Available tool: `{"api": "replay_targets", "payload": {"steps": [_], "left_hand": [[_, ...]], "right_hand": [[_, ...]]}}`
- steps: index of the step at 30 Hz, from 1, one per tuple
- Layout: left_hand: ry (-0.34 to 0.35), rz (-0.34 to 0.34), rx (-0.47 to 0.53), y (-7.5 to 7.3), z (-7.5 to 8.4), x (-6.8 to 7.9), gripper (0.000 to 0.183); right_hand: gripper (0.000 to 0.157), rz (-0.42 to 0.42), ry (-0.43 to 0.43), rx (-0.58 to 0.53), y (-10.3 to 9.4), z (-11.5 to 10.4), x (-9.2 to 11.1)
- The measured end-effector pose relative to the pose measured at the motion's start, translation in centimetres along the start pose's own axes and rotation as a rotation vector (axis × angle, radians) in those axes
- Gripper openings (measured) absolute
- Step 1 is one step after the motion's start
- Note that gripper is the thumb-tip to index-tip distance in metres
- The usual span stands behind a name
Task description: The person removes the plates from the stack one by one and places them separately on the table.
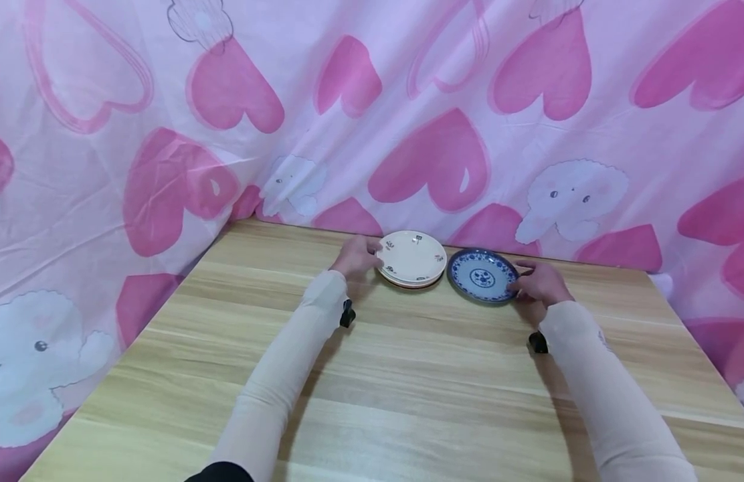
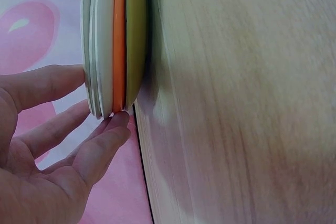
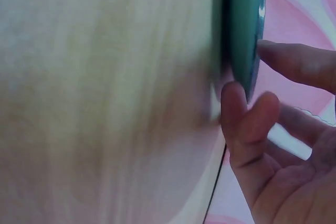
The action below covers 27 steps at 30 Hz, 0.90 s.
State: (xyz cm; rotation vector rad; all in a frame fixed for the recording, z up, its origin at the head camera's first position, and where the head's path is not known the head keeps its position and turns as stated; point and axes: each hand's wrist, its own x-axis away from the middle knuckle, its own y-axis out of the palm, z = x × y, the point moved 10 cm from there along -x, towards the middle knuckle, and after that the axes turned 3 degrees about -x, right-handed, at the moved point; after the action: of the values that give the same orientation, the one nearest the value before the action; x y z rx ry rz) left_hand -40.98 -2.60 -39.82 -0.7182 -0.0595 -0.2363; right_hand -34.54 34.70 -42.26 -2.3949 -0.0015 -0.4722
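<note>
A stack of several plates [image 1: 411, 256] stands near the table's back edge, a cream plate with small dark motifs on top. From the side, the left wrist view shows white rims [image 2: 105, 40], an orange plate [image 2: 119, 40] and an olive-yellow one [image 2: 136, 30] lowest. My left hand [image 1: 355, 258] touches the stack's left side, fingertips spread along the rims. Just right of the stack is a blue-and-white patterned plate [image 1: 483, 276]. My right hand [image 1: 543, 282] pinches its right rim, thumb above and fingertips at its greenish underside [image 3: 242, 30].
The wooden table [image 1: 372, 375] stretches toward me in front of the plates. Directly behind its back edge hangs a pink cloth [image 1: 324, 147] with hearts and white animals, which also runs down the left side. Black bands sit at both wrists.
</note>
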Motion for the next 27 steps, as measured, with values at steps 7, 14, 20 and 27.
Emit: {"api": "replay_targets", "payload": {"steps": [7,14,20,27], "left_hand": [[0.015,0.013,0.026,-0.1,0.2,-0.2,0.055],[0.011,0.013,0.021,0.0,-0.1,-0.3,0.055],[0.018,0.011,0.027,0.0,-0.1,-0.3,0.055],[0.020,0.012,0.020,-0.2,0.2,-0.2,0.053]], "right_hand": [[0.074,0.078,0.013,0.069,-1.4,-1.2,0.4],[0.067,0.119,-0.025,0.082,-1.3,-2.7,0.5],[0.063,0.180,-0.092,0.067,-1.1,-4.2,0.3],[0.062,0.196,-0.147,0.005,-0.5,-6.4,0.6]]}}
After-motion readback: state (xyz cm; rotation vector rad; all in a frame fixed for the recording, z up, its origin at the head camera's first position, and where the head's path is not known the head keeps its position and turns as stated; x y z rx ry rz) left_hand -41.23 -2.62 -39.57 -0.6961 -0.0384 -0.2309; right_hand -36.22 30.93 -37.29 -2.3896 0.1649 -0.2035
